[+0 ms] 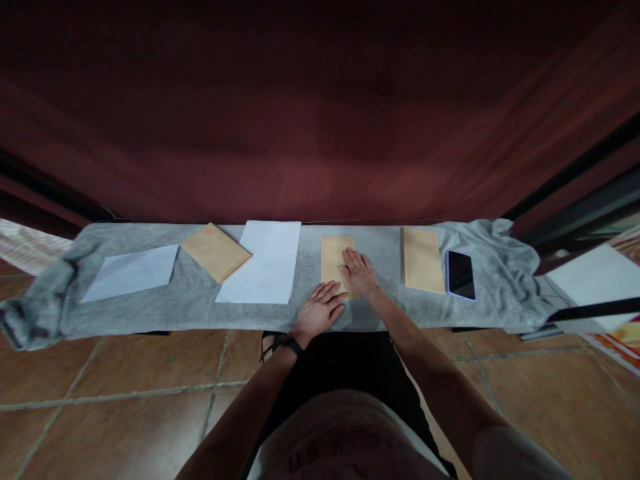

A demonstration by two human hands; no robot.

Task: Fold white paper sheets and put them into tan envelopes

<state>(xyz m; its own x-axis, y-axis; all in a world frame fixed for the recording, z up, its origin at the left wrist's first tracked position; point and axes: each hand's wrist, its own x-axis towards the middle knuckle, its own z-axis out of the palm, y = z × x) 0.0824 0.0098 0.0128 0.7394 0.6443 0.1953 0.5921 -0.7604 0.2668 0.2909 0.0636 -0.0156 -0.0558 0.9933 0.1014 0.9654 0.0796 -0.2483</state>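
Note:
A tan paper envelope (pixel 331 257) lies flat on the grey cloth in front of me. My right hand (pixel 359 271) rests on its right side, fingers stretched out. At the envelope's lower left corner lies my left hand (pixel 321 308), flat with fingers extended, the fingertips reaching the paper's edge. A dark band circles the left wrist. Left of the hands is a stack of white paper sheets (pixel 265 260), with more tan envelopes (pixel 214 250) lying partly over it. Another stack of tan envelopes (pixel 423 260) sits to the right of my right hand.
Grey cloth (pixel 195 313) covers the long narrow bench, rumpled at both ends. A folded white paper (pixel 133 272) lies at the left, and a phone (pixel 461 275) at the right. A dark red panel (pixel 310 180) rises behind the bench. Tiled floor (pixel 140 367) shows below.

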